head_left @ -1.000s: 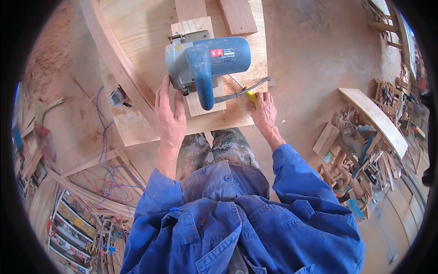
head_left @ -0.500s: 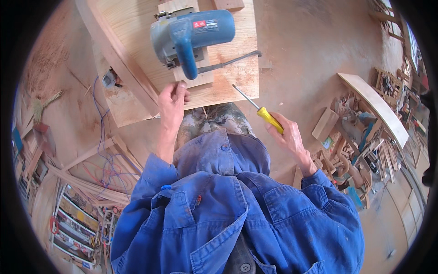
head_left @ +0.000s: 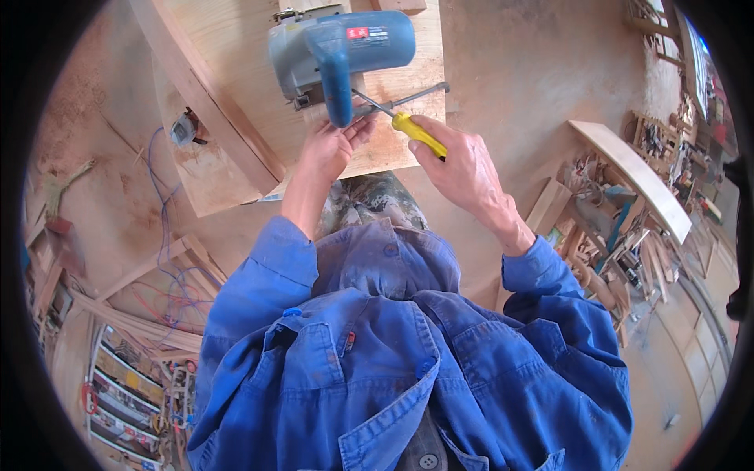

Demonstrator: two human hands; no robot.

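A blue circular saw (head_left: 377,39) with a grey metal body rests on a sheet of plywood (head_left: 400,157). Its dark cord (head_left: 424,96) leaves the lower end of the handle and reaches right. My right hand (head_left: 459,161) is closed around the yellow handle of a screwdriver (head_left: 418,135). The shaft points up and left across the cord, its tip beside the saw's handle. My left hand (head_left: 334,145) lies palm up just below that handle, fingers stretched out toward the cord's base. Whether those fingers touch the saw is hard to see.
A long timber (head_left: 208,98) runs along the sheet's left side, with a tape measure (head_left: 184,128) beyond it. Purple cable (head_left: 163,212) trails over the floor at left. Wood offcuts and a pale board (head_left: 628,177) stand at right; planks (head_left: 141,322) lie at lower left.
My right hand has moved up and left, bringing the screwdriver to the saw's handle. My left hand has shifted right, turned palm up and stretched its fingers beneath the handle.
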